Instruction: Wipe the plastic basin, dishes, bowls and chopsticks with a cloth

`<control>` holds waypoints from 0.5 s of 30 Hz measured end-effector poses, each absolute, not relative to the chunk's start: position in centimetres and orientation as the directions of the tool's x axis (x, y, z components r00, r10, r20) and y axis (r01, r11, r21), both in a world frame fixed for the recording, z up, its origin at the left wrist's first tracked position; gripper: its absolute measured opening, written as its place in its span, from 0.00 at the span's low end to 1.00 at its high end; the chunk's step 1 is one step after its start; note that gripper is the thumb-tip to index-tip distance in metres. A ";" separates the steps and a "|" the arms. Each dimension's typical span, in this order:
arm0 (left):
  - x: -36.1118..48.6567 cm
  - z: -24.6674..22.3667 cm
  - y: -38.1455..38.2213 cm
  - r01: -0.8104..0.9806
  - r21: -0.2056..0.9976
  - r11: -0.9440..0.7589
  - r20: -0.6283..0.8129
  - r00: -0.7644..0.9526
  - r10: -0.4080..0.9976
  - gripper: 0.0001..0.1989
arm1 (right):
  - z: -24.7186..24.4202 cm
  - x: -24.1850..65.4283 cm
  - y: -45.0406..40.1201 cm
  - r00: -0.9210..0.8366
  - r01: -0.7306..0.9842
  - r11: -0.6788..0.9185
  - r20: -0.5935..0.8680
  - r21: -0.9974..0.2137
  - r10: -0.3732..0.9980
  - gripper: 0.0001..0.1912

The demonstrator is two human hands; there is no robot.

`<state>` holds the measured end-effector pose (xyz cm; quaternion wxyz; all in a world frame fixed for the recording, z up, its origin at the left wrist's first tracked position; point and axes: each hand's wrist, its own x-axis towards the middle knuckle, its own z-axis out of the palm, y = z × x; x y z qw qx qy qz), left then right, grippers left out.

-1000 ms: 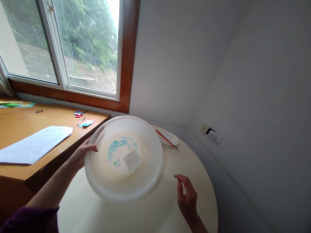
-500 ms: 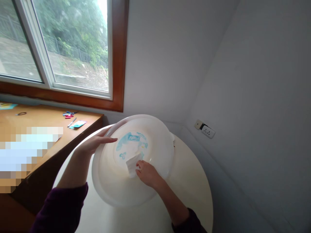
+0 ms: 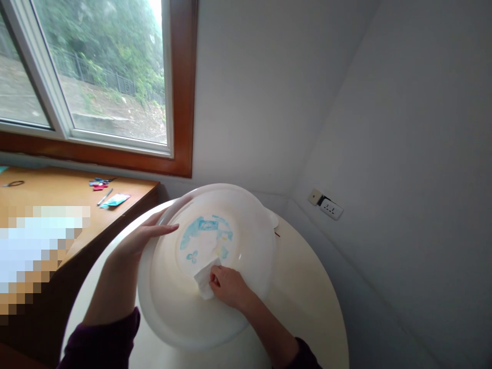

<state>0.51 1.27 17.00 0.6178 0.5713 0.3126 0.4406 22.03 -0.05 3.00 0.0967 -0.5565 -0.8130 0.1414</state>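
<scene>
Since the basin [image 3: 177, 297] seemed light, its rim suited the left hand's [image 3: 148, 236] grip. Inside the table's [image 3: 315, 287] edge, the right hand [image 3: 229, 287] pinched tissue [image 3: 203, 279].

I slanted my left forearm [image 3: 114, 289] across the round table's [image 3: 311, 292] left edge, its hand [image 3: 148, 237] with thumb stretched out and fingers mostly hidden behind. I held my right hand [image 3: 230, 287] well inside the right edge, fingers curled into a pinch, its bare forearm [image 3: 265, 320] angling up from the lower right.
</scene>
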 end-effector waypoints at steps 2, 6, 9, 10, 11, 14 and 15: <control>0.8 17.5 0.8 -0.199 0.980 -0.015 0.100 0.422 0.901 0.29 | 2.6 21.9 -0.1 -0.357 0.871 0.340 0.019 -0.354 0.934 0.04; 1.5 18.5 -0.3 -0.216 0.976 -0.014 0.105 0.418 0.902 0.30 | 1.8 21.5 -0.6 -0.351 0.858 0.352 0.073 -0.374 0.934 0.04; 2.0 19.2 -1.0 -0.177 0.983 -0.052 0.113 0.356 0.928 0.31 | 1.2 21.2 -0.9 -0.349 0.850 0.367 0.117 -0.378 0.930 0.04; 2.1 19.3 -1.2 -0.161 0.985 -0.068 0.118 0.326 0.938 0.31 | 1.0 21.1 -0.9 -0.348 0.849 0.371 0.132 -0.376 0.928 0.04; 2.2 19.5 -1.4 -0.146 0.986 -0.083 0.125 0.303 0.945 0.30 | 0.9 21.0 -0.9 -0.346 0.849 0.375 0.146 -0.372 0.927 0.04; 2.3 19.6 -1.7 -0.110 0.988 -0.109 0.136 0.282 0.950 0.29 | 0.4 20.8 -1.0 -0.345 0.854 0.386 0.176 -0.349 0.922 0.05; 2.4 19.5 -1.8 -0.097 0.989 -0.108 0.131 0.281 0.951 0.28 | 0.3 20.8 -1.0 -0.348 0.857 0.391 0.184 -0.335 0.919 0.05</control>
